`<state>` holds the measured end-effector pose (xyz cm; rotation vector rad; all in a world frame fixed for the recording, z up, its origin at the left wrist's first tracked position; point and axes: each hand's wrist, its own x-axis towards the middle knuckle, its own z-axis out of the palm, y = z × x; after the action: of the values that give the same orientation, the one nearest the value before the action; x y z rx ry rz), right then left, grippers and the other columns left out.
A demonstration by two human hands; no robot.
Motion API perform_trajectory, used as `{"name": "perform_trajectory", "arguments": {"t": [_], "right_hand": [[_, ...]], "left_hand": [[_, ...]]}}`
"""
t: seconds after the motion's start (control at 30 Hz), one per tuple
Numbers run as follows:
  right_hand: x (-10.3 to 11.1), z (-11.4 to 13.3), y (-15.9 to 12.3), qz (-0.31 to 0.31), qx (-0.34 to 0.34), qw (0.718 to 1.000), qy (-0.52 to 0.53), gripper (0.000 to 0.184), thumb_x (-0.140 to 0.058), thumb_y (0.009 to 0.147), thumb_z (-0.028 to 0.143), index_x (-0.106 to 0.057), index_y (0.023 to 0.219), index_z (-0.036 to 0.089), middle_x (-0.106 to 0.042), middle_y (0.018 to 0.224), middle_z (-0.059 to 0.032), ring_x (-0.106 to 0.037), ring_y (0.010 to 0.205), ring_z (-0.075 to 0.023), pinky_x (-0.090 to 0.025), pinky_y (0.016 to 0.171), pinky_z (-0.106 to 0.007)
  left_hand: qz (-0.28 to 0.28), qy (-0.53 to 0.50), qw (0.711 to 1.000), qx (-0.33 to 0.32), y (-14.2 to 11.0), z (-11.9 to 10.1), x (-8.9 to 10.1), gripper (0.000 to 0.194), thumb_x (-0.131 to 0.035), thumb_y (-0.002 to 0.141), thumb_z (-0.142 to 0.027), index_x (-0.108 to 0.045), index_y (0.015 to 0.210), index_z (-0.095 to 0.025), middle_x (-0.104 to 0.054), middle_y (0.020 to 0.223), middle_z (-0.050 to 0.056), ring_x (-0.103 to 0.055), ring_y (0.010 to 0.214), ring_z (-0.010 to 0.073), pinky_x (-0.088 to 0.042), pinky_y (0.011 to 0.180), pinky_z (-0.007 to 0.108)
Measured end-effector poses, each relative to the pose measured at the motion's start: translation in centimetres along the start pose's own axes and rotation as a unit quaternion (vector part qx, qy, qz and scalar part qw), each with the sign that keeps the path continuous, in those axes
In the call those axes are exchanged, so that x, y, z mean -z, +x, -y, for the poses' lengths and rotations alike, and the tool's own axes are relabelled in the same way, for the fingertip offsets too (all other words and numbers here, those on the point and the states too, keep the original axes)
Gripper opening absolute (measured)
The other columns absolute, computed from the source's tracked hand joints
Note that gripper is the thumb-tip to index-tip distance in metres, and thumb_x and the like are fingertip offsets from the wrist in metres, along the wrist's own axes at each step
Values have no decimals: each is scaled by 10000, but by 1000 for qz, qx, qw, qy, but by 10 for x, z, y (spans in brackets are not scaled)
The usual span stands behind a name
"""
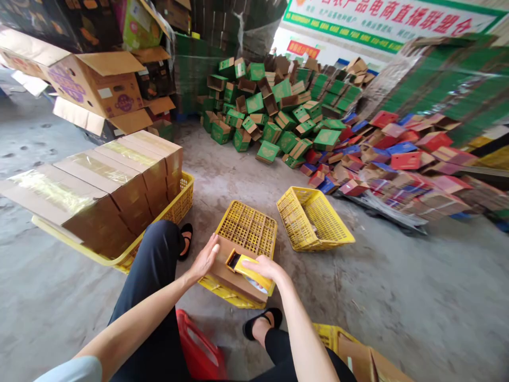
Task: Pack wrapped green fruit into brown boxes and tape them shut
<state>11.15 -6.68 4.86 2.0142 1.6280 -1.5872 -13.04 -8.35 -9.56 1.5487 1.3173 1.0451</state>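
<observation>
- Nearest to the head camera are the bare forearms point(139, 323) of the person, and between them the dark-trousered legs point(145, 281).
- Right hand point(265, 266) is grasping the yellow tape dispenser point(239, 263); left hand point(205, 258) is not clenched, its fingers lie extended on the cardboard box point(222, 254).
- This box lies across the near part of an upturned yellow crate point(248, 225), along its near edge; the crate's far edge is uncovered. The dispenser is on top of the box, its dark front end turned toward the left hand.
- Left fingers are near this front end, so a slip of the right hand could, I think, scratch them, if there is a cutter.
- Box could slide over the near edge of the crate, because the push comes from above and only one flat hand steadies it.
- If the dispenser tilts, tape might go crooked or wrinkle; whether tape is already stuck, I cannot tell.
- On the left, a long crate point(185, 199) carries a row of taped boxes point(131, 162), which rise above its rim; it is close beside the left knee and limits that side.
- Beyond the right far corner of the upturned crate sits another crate point(292, 225), apart from it.
- Shoes point(250, 328) flank the work, a red object point(202, 347) is between the legs, and green boxes point(270, 151) and red boxes point(405, 160) lie heaped farther away.
</observation>
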Motion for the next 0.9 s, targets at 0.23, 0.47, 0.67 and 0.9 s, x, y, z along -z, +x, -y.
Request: {"name": "perform_trajectory", "arguments": {"t": [0.23,0.47,0.67,0.9], "right_hand": [[9,-6,5,33,1,999,-4,445,-647,930,549,-654,710,162,-656,518,-38,-617,427,-168,-549,478,-259],[16,-11,11,68,10,998,1,453,-591,953,573,-623,736,176,-628,493,-23,-616,424,-163,-539,458,-242],[21,-8,5,70,17,997,-8,439,-602,943,557,-638,757,161,-637,518,-25,-618,424,-157,-546,466,-244],[20,-22,-8,38,-7,999,-2,416,-583,942,552,-638,797,167,-669,574,-30,-660,473,-180,-568,484,-264]], "left_hand": [[129,260,927,-238,-17,6,-9,615,-271,1104,-423,-154,1675,-227,-345,1675,112,-249,1582,276,-213,1292,542],[128,313,900,-276,-19,6,-10,1001,-391,980,-742,2,1677,-141,-263,1689,207,-229,1581,347,-188,1285,543],[138,313,895,-287,-15,7,-11,1037,-376,952,-790,-60,1676,-118,-272,1682,224,-236,1577,360,-190,1284,542],[178,250,896,-321,3,10,-13,889,-396,999,-708,-226,1656,-135,-325,1663,203,-247,1579,317,-161,1303,491]]}}
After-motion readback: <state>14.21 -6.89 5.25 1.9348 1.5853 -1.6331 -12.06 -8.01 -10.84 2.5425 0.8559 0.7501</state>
